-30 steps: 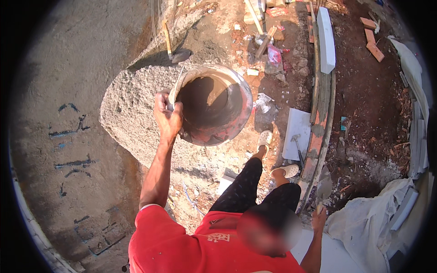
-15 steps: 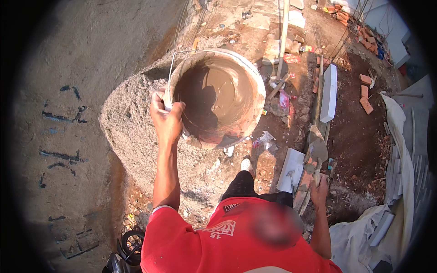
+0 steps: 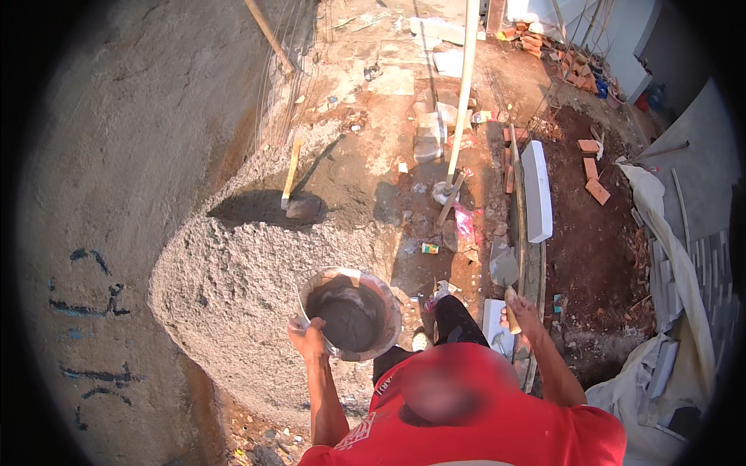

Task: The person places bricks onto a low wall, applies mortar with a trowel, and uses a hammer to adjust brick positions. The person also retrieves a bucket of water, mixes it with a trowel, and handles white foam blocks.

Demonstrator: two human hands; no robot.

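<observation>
My left hand is closed on the rim of a stained bucket, thumb over the edge. Grey-brown wet mortar lies inside it. The bucket is held low, close to my left leg and beside a large pile of grey sand. On the other side, my right hand is wrapped round the wooden handle of a trowel. Its grey blade points away from me, above a strip of boards, apart from the bucket.
A wooden-handled hoe stands in wet mix behind the sand pile. A long pole rises ahead. Right of the boards lie a white block and loose red bricks. A rough wall runs along the left; pale sheeting hangs right.
The bucket has come down and closer to my body in my left hand. My right hand, still gripping the trowel, is slightly further left in view. The view now takes in the hoe.
</observation>
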